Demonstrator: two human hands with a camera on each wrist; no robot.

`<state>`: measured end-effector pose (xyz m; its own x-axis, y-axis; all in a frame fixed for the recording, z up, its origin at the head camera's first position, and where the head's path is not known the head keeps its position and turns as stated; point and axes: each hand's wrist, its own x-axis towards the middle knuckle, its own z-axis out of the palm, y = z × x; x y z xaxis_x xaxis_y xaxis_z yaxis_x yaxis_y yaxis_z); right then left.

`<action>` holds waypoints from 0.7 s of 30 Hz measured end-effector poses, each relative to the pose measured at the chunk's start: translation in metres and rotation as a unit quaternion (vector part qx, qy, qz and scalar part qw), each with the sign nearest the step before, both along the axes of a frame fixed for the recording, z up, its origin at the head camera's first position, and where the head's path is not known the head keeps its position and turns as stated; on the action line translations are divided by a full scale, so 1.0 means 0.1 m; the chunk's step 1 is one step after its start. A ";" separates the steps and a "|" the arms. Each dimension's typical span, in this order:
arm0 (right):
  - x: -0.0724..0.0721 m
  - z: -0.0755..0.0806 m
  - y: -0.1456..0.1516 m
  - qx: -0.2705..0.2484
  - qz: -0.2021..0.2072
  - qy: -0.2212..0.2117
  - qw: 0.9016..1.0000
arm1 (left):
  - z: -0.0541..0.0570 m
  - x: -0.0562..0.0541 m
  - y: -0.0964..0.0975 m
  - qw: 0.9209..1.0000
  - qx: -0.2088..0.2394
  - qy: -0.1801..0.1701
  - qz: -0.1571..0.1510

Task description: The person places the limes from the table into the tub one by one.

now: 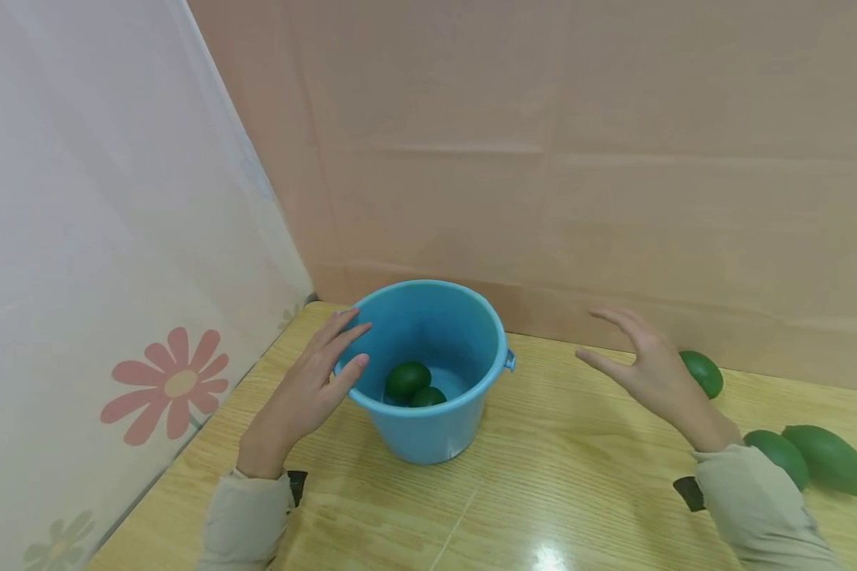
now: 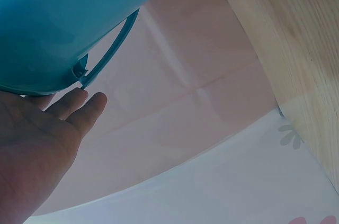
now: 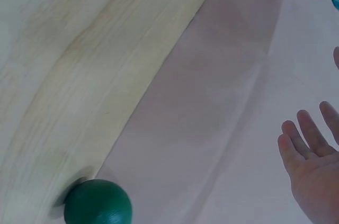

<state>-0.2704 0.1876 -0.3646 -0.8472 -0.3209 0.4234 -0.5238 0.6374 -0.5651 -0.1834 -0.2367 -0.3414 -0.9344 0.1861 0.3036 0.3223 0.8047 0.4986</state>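
Note:
A light blue bucket (image 1: 428,434) stands upright on the table, with two smooth green mango-like fruits (image 1: 408,381) lying at its bottom. Beside its left rim is my left hand (image 1: 303,392), fingers extended and spread. The left wrist view shows those fingers (image 2: 90,113) close to the rim and the bucket's handle (image 2: 114,46); whether they touch it I cannot tell. My right hand (image 1: 653,377) hovers right of the bucket, thumb and fingers apart, holding nothing. Behind its wrist, one green fruit (image 1: 704,374) lies near the wall.
Two more green fruits (image 1: 828,460) lie at the table's right, one partly hidden by my right sleeve (image 1: 753,500). A brown-pink covering (image 1: 543,198) rises along the back edge. A white flowered sheet (image 1: 114,238) bounds the wood-grain table (image 1: 557,476) on the left.

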 end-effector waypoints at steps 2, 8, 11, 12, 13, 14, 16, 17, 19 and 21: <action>-0.01 -0.02 0.05 0.003 -0.006 -0.007 1.000 | 0.00 0.00 0.00 1.000 0.000 0.000 0.000; -0.02 -0.07 0.17 0.019 -0.024 -0.027 0.999 | 0.00 0.00 0.00 1.000 0.001 0.000 0.000; -0.04 -0.09 0.22 0.023 -0.028 -0.036 0.999 | -0.01 0.00 0.00 1.000 0.001 0.000 -0.001; -0.04 -0.10 0.23 0.024 -0.029 -0.038 0.999 | -0.01 0.00 -0.01 1.000 0.000 0.001 -0.001; -0.05 -0.10 0.24 0.024 -0.030 -0.039 0.998 | -0.01 0.00 -0.01 1.000 0.000 0.000 -0.001; -0.05 -0.11 0.25 0.025 -0.032 -0.038 0.998 | -0.01 0.00 -0.01 1.000 0.000 0.000 0.000; -0.06 -0.12 0.27 0.024 -0.033 -0.035 0.999 | -0.02 0.00 -0.01 1.000 0.000 0.000 0.000; -0.06 -0.13 0.28 0.025 -0.035 -0.034 0.998 | -0.02 0.00 -0.01 1.000 0.000 0.000 0.000; -0.07 -0.14 0.30 0.026 -0.037 -0.033 0.998 | -0.01 0.00 -0.01 1.000 0.000 0.002 -0.001; -0.07 -0.16 0.32 0.028 -0.037 -0.035 0.998 | -0.01 -0.01 -0.01 1.000 0.000 0.003 -0.002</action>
